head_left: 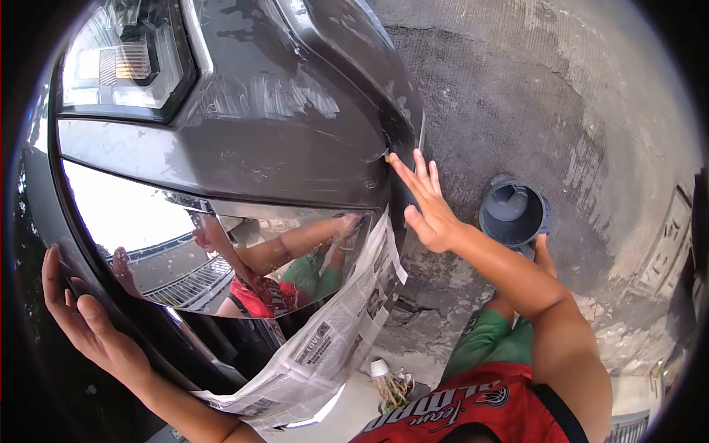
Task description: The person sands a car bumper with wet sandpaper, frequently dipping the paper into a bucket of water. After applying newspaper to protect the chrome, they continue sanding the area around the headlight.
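A dark grey vehicle body fills the left and centre, its surface marked with whitish smears. My right hand has its fingers spread, the fingertips at the panel's right edge beside a dark gap. On the left, my left hand lies open against the dark body edge, fingers apart. Between the hands is a shiny mirror-like panel with droplets on it, reflecting my arms and red shirt. Newspaper sheets line the body below that panel. A headlight sits at the upper left.
A dark bucket stands on the rough concrete floor to the right, near my foot. A white-capped brush-like object lies below the newspaper. A patterned concrete block is at the far right.
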`<state>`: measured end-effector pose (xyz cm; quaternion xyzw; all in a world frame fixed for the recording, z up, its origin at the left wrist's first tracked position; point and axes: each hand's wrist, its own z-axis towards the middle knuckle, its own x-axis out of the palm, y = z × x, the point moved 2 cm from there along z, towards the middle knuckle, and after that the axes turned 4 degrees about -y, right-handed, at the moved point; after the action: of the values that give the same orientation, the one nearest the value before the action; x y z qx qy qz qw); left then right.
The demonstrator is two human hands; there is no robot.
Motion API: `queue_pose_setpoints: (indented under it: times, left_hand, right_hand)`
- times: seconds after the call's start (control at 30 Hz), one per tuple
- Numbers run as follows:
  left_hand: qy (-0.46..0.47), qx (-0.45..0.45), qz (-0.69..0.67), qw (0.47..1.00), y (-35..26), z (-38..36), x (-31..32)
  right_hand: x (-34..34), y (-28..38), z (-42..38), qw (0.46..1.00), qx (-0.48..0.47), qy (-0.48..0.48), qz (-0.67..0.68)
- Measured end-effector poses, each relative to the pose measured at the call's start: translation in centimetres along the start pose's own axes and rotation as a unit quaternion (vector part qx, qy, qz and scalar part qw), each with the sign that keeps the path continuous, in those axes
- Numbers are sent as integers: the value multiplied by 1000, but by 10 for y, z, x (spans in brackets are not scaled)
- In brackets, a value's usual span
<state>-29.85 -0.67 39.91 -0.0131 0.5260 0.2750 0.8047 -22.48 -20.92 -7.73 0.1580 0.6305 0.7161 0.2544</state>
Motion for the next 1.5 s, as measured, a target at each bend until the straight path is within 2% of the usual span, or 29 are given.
queue_pose_setpoints:
  times: [0.07, 0.1, 0.2, 0.23, 0.27, 0.33, 0.47, 0.53, 0.57, 0.6, 0.67, 0.7, 0.73, 0.77, 0.87, 0.93, 1.0, 1.07, 1.1, 1.2, 1.23, 1.33, 1.37, 1.43, 1.5]
  left_hand:
    - [7, -3, 10, 1000, 1, -2, -2]
    - [7, -7, -17, 1000, 1, -2, -1]
    - [2, -13, -26, 1000, -1, -3, 1]
    - [-2, -2, -17, 1000, 2, -3, 0]
    - [-1, -1, -24, 1000, 2, -2, -1]
    - [0, -3, -41, 999, 2, -4, 0]
    - [-12, 6, -27, 1000, 1, -7, -2]
    - [0, 23, -20, 1000, 0, -7, -1]
    - [9, 22, 14, 1000, 2, -6, -4]
    - [7, 27, 10, 1000, 0, -9, -4]
    - [-10, 45, 3, 999, -5, -6, -1]
    - [0, 54, 16, 998, -5, -4, -3]
    - [-15, 33, -20, 999, -7, -5, 0]
    - [-17, 41, -4, 999, -9, -4, -1]
    - [-14, 44, 10, 999, -15, -3, 3]
    - [-10, 33, -11, 999, -14, -1, 0]
    - [-3, 47, 29, 998, -17, 0, -2]
    - [10, 21, -4, 1000, -21, -2, -1]
    - [11, 17, -12, 1000, -22, -1, -2]
    - [9, 20, 28, 999, -22, 1, -4]
    - [6, 24, 38, 999, -21, 2, -7]
    - [22, 14, -8, 1000, -22, -1, -3]
    - [4, 5, -30, 1000, -20, 2, 0]
    - [21, 9, -2, 1000, -20, 4, -5]
    - [22, 9, 21, 999, -25, 3, -4]
  right_hand:
    - [-10, 0, -28, 987, 62, -119, 84]
    - [-14, 14, -32, 965, 98, -166, 177]
    - [-5, 41, -26, 969, 74, -171, 163]
    - [1, 45, -18, 989, 9, -132, 59]
    - [12, 52, -16, 990, 2, -125, 60]
    - [26, 85, -5, 980, -78, -117, 137]
    - [50, 62, -33, 980, 33, -105, 167]
    - [36, 95, -2, 977, -22, -140, 157]
    - [23, 125, 23, 975, -100, -145, 138]
    - [21, 144, 38, 971, -118, -160, 132]
    - [29, 121, 31, 976, -89, -165, 111]
    - [33, 98, 23, 974, -11, -173, 145]
    - [24, 97, 33, 975, 28, -168, 140]
    - [23, 99, 48, 974, -9, -180, 135]
    - [-4, 181, 96, 969, -144, -183, 84]
    - [2, 157, 76, 976, -101, -156, 114]
    - [2, 137, 85, 977, -46, -163, 127]
    - [-17, 168, 131, 973, -79, -182, 116]
    - [-21, 187, 135, 974, -130, -172, 74]
    - [-13, 163, 87, 981, -108, -146, 73]
    - [-12, 149, 94, 983, -77, -151, 70]
    - [-31, 189, 141, 979, -131, -148, 53]
    - [-25, 209, 121, 972, -174, -122, 98]
    - [-17, 184, 90, 981, -142, -102, 87]
    - [-32, 171, 120, 986, -103, -116, 60]
